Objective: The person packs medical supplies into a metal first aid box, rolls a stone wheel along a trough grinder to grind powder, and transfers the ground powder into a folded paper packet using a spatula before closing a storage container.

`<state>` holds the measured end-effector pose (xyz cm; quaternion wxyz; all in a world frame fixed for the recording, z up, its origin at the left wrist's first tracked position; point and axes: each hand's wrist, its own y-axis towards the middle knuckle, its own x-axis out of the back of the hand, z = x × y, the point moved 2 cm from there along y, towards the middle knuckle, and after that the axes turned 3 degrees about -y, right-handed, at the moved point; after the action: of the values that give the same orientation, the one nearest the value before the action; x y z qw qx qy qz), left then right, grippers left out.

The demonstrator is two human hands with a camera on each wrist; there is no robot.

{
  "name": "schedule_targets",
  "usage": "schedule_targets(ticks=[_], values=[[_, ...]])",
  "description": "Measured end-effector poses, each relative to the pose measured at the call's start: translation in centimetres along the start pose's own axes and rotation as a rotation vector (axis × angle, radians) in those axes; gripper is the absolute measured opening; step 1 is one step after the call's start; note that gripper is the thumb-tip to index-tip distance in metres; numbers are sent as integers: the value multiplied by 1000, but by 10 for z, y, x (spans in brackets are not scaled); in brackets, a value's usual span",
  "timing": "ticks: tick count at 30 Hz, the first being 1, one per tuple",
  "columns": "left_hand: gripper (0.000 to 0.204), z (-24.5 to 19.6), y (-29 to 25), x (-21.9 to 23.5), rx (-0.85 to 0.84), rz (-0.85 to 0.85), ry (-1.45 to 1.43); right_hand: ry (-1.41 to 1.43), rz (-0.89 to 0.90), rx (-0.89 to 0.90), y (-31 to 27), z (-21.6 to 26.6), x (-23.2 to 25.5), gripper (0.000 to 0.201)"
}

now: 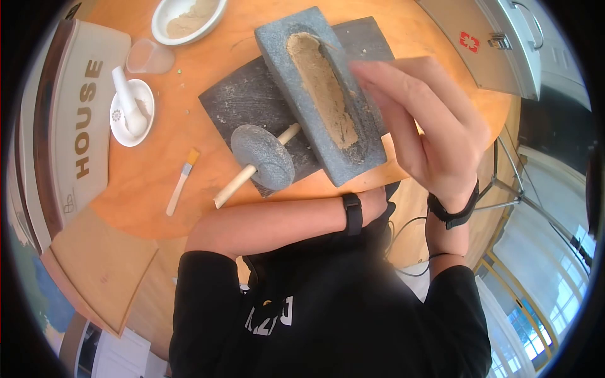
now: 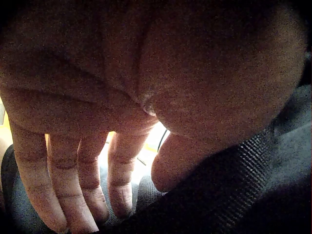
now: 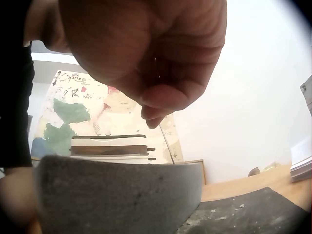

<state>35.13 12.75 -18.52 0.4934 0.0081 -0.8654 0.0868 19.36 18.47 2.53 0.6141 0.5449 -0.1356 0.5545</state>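
Over the right edge of a grey stone trough (image 1: 366, 138) is my right hand (image 1: 435, 120), its thumb and fingertips brought together. They pinch what looks like a thin strand (image 1: 329, 46), faint against the trough. Tan powder (image 1: 321, 88) lies along the hollow. From the right wrist view, the right hand (image 3: 151, 53) is above the trough's end wall (image 3: 117, 195), not touching it. My left hand (image 1: 376, 205) rests low by the lap; in the left wrist view the left hand (image 2: 97, 107) has fingers hanging loosely beside dark cloth (image 2: 243, 180), holding nothing.
A stone wheel (image 1: 261, 157) with a wooden rod stands on the dark board (image 1: 233, 94) left of the trough. Farther left are a brush (image 1: 183, 183), a white dish (image 1: 144, 123) with a pestle, a clear cup (image 1: 150, 57) and a powder bowl (image 1: 165, 31). A metal case (image 1: 479, 38) stands at the right.
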Motion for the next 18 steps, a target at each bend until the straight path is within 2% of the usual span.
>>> schedule_targets(ticks=[1, 4, 5, 7, 10, 13, 14, 16, 17, 18], values=[[23, 4, -10, 36, -86, 185, 196, -1, 1, 1, 1, 0, 0, 31], [19, 5, -10, 35, -79, 168, 170, -18, 29, -12, 3, 0, 1, 30], [19, 3, -7, 19, -76, 165, 167, -22, 69, -42, 1, 2, 4, 29], [20, -3, 4, -22, 61, 29, 16, -26, 111, -71, -2, 5, 8, 29], [22, -5, 3, -17, 12, 107, 54, 23, 113, -131, -4, 6, 11, 28], [20, 2, -7, 30, -54, 180, 173, 12, 86, -124, -2, 4, 10, 27], [20, 2, -8, 25, -55, 180, 174, 10, 82, -92, -1, 2, 7, 27], [20, 0, -10, 15, 19, -12, 256, 6, 77, -62, -1, 3, 7, 26], [20, 0, -9, 15, 18, -12, 256, 23, 123, -71, -2, 3, 7, 26], [19, 0, -7, 14, -36, 77, 243, 39, 168, -81, -3, 3, 8, 26]])
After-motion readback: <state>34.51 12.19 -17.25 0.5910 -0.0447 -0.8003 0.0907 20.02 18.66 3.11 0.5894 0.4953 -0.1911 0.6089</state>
